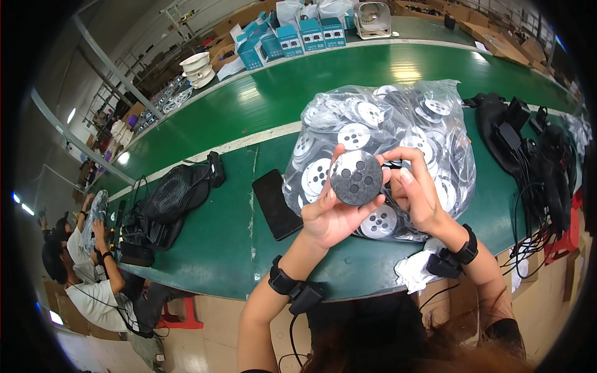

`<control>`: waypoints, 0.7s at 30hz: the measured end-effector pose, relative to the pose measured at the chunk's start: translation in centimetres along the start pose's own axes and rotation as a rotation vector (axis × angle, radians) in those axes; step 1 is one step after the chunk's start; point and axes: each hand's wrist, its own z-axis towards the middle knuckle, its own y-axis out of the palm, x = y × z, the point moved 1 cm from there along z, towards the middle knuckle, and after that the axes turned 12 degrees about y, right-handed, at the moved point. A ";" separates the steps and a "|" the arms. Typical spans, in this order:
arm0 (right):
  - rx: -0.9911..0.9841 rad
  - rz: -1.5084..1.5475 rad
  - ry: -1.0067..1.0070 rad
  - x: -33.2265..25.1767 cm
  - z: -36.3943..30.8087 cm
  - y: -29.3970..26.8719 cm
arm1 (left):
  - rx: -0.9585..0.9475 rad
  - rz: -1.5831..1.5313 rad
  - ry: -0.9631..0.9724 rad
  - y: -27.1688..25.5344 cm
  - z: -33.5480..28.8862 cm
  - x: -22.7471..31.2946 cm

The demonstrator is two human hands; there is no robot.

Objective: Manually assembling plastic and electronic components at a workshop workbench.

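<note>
A round dark grey disc with several holes faces up in my left hand, whose fingers and thumb grip its rim. My right hand is at the disc's right edge, fingers curled and thumb bent in. A small dark bit shows between its fingers, too small to name. Just behind and beneath both hands lies a large clear plastic bag full of white and grey discs with holes. One grey disc shows at the bag's near side, below my hands.
A black phone-like slab lies left of the bag on the green table. Black bags with cables sit at left and right. Crumpled white paper is by my right forearm. Blue boxes line the far side. Another person works at far left.
</note>
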 end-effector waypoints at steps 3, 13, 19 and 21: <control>0.023 0.019 -0.009 0.2 -0.1 0.0 | -0.001 0.063 0.006 -0.1 0.0 0.0; 0.083 0.071 -0.092 2.2 0.8 0.5 | 0.030 -0.081 0.024 -1.0 0.0 -0.8; 0.153 0.107 -0.020 2.6 0.3 0.4 | -0.004 -0.123 0.008 -1.0 -0.1 -0.7; 0.168 0.045 -0.004 2.6 0.2 0.2 | -0.001 -0.118 0.034 -1.1 -0.1 -0.7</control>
